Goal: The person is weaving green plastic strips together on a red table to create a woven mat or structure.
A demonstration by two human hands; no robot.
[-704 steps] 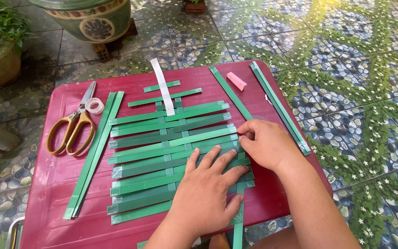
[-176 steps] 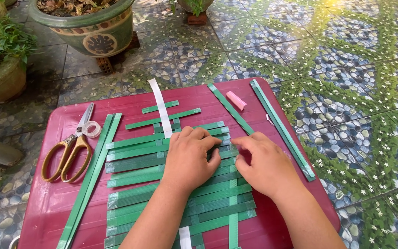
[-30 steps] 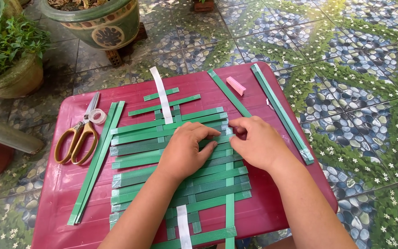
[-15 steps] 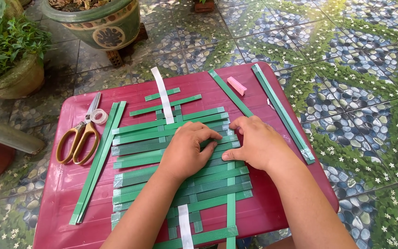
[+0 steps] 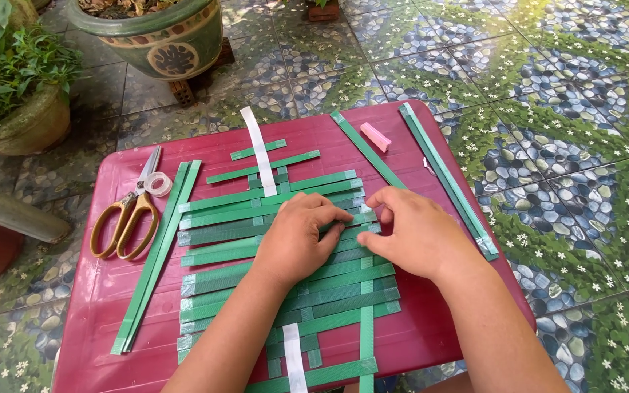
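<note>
Two hands — left hand (image 5: 296, 240), right hand (image 5: 418, 234) — press flat green woven strips (image 5: 271, 291).

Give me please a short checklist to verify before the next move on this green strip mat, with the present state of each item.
1. Both hands on the work: left hand and right hand rest on the woven green strips. Ok.
2. Grip on the strip being worked: the fingertips meet near the upright strip, but what they pinch is hidden. Cannot tell.
3. Spare strips at hand: two long ones lie on the left, more on the right. Ok.
4. Scissors and tape roll lie apart from the hands. Ok.
5. Mat on the red table: its lower strips reach past the near edge. Not ok.
</note>
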